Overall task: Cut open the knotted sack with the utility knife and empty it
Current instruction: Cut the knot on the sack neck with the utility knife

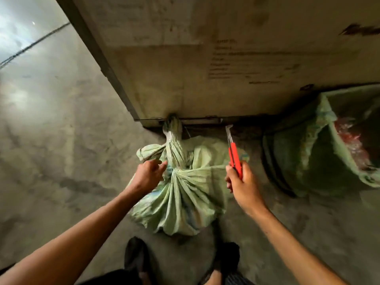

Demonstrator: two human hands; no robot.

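Concrete floor (pixel 51 140) carries our knotted green sack (pixel 185 198). Our left hand (pixel 147 175) hovers loosely curled beside its neck, holding nothing. Our right hand (pixel 243 186) grips the red utility knife (pixel 234 155), blade extended.

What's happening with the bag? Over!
Right hand holds knife, blade out. Left hand at sack neck. Sack uncut, knot tied. Nothing blocking.
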